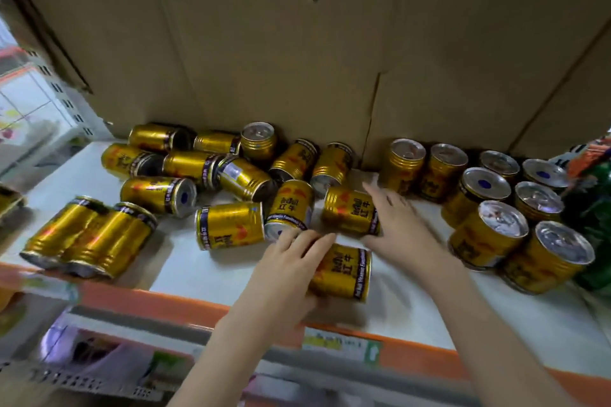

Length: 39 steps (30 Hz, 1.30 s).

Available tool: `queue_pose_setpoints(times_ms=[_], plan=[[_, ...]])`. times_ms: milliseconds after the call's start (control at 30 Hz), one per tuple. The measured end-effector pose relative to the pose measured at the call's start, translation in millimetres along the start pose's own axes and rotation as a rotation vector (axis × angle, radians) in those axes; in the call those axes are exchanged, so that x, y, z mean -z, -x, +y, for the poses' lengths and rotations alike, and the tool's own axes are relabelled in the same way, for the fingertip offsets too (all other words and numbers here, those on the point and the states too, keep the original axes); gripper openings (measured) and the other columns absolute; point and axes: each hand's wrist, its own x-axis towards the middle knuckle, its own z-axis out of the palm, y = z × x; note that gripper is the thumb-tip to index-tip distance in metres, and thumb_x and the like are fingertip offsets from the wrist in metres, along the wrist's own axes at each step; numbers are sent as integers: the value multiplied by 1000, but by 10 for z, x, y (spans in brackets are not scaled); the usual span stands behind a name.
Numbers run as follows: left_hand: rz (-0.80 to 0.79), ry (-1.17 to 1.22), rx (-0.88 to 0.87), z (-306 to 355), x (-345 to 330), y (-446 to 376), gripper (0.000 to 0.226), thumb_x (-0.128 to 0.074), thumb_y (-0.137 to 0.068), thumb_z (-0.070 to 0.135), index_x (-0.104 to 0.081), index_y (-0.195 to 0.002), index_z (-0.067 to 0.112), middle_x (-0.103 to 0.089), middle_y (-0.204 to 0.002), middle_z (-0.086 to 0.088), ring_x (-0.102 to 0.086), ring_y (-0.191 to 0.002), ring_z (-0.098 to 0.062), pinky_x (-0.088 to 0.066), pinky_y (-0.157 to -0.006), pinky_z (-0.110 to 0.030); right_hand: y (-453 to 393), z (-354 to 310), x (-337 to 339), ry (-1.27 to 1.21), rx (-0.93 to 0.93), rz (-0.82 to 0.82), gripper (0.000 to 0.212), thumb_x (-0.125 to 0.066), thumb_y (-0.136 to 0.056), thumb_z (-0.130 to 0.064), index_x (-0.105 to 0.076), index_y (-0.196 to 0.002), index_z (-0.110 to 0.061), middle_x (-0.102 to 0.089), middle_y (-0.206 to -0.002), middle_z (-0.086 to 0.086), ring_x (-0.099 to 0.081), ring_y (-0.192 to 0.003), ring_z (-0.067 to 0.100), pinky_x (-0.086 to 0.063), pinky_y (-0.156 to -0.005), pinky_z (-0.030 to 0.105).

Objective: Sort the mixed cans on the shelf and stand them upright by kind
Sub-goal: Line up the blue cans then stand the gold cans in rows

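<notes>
Head view: my left grip (pixel 291 261) rests straight-fingered on a toppled can (pixel 347 274), right grip (pixel 396 221) spread against the neighbour can (pixel 347 211), likely bound for the upright cans (pixel 504 220).

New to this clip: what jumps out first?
Gold cans lie tumbled across the left and middle of the shelf, while upright cans stand grouped at right. Mid-shelf, the left hand rests on a front can and the right hand reaches the can behind it.

Brown cardboard box (pixel 297 59) at back, green packaging (pixel 596 225) far right, paper label (pixel 340 343) in front
</notes>
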Motion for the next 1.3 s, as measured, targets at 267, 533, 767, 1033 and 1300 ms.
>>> queue_pose_setpoints(times_ms=[267,533,767,1033,1300], plan=[[89,14,-45,-79,-11,-55,83,-64,-75,50,-23,-144,32,-41,-138,9,-31,-130,-20,-22,-107,-35,289,-35,-94,-212,-74,141,81,-73,-79,-23,-26,-144,-29,-35,-134,1,-40,-124,17,-33,-96,24],[153,395,-23,288,242,-164,81,-76,-66,50,-36,-133,29,-41,-127,12,-46,-111,-10,-33,-82,-16,792,156,120,-244,-123,402,74,-81,-67,-25,-46,-131,-23,-37,-112,-6,-44,-101,9,-27,-80,9],[66,325,-65,813,243,-560,86,-71,-73,47,-25,-144,33,-35,-142,11,-42,-123,-16,-34,-98,-26,1143,512,362,-190,-208,468,75,-79,-65,-22,-47,-132,-20,-49,-120,0,-43,-114,20,-26,-86,17],[57,184,-92,1260,254,-1182,84,-70,-80,35,-22,-148,25,-34,-147,1,-43,-126,-23,-39,-98,-34,1298,845,471,-1,-170,434,67,-75,-72,-32,-52,-129,-5,-50,-120,7,-36,-113,20,-30,-94,25],[-53,235,-53,1170,116,-1423,88,-69,-82,21,-13,-150,23,-25,-149,-5,-37,-130,-27,-35,-103,-35,1292,840,499,50,-69,335,66,-62,-84,-35,-39,-141,-12,-38,-135,3,-31,-127,19,-26,-106,26]])
